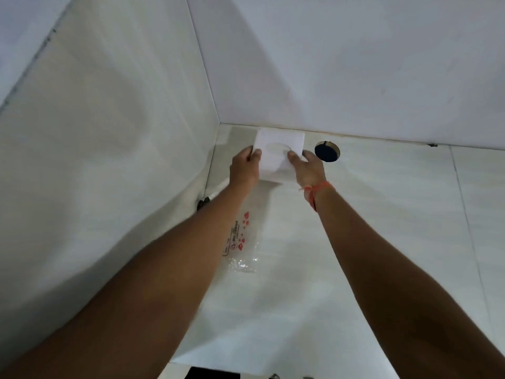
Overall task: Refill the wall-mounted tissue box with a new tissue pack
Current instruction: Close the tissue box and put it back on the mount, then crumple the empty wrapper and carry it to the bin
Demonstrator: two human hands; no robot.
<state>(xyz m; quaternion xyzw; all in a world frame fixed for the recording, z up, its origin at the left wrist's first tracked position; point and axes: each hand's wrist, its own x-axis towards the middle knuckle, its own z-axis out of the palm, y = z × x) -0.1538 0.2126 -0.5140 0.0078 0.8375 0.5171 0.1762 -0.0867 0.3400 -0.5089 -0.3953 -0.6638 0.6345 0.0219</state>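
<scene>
Both hands' fingers clamped on tissue box (277, 154); dark round hole (327, 151) beside; wrapper (241, 242) below.

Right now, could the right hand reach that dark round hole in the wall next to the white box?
Probably yes. The right hand grips the tissue box edge right beside the round hole, with only bare wall between them. It would have to let go of the box first.

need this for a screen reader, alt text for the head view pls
Both hands, left hand and right hand, grip the sides of a white wall-mounted tissue box near a tiled corner. A clear printed plastic wrapper hangs below.
</scene>
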